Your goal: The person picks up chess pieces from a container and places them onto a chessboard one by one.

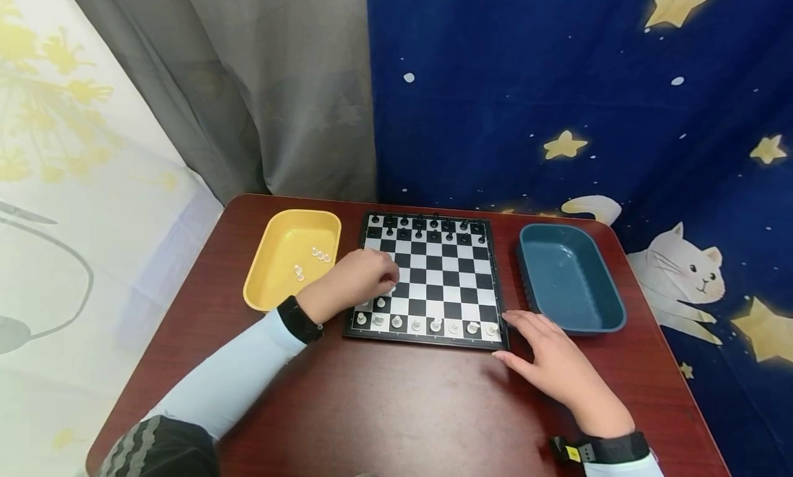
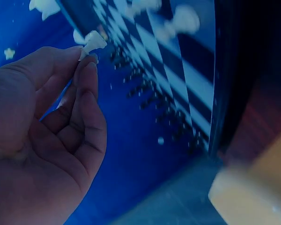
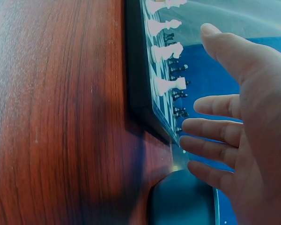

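from here i see the left hand [image 1: 356,276] pinching a little white chess piece [image 2: 93,43] with thumb and finger, over the left side of the chess board [image 1: 434,277]. the right hand [image 1: 551,360] has its fingers out straight by the near right corner; i can't tell if it touches. a row of big white pieces [image 1: 397,321] stands along the near edge, and black pieces [image 1: 434,222] fill the two far rows. more little white pieces [image 1: 320,255] lie in the yellow tray [image 1: 272,284]. i think the person is lining up little ones in front of the big ones. next seems to need a gentle set-down, upright on one square, without bumping neighbours.
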Demonstrator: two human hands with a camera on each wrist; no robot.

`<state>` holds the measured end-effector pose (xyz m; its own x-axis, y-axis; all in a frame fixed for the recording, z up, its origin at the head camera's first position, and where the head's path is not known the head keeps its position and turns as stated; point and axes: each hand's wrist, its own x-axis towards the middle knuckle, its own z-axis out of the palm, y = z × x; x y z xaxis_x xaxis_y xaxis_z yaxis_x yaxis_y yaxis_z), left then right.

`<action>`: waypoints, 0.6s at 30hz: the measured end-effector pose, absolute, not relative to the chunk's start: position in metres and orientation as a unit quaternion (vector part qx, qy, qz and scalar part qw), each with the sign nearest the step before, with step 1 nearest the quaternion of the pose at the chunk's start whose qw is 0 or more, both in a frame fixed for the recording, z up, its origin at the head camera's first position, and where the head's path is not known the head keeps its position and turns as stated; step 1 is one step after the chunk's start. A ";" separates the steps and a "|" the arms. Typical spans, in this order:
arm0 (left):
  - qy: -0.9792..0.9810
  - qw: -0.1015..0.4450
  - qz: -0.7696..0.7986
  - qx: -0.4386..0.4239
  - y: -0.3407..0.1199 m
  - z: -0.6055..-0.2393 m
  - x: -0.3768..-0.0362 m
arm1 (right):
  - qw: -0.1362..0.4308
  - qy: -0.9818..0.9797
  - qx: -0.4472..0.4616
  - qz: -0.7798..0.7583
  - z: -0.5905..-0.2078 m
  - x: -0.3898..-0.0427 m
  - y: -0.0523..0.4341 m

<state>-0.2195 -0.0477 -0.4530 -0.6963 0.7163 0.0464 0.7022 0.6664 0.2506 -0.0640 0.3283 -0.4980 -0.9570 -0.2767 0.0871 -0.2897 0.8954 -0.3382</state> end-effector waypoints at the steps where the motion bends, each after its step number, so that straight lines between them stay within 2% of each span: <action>1: 0.910 0.029 0.122 0.394 -0.045 -0.455 -0.218 | 0.019 -0.973 0.145 0.176 -0.498 -0.064 0.329; 18: 0.900 0.045 0.097 0.422 -0.027 -0.482 -0.206 | 0.022 -0.974 0.148 0.172 -0.498 -0.065 0.329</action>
<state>-0.2063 -0.0271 -0.4815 -0.6394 0.7689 0.0012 0.7516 0.6247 0.2117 -0.0647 0.3285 -0.4982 -0.9554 -0.2804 0.0930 -0.2953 0.8970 -0.3289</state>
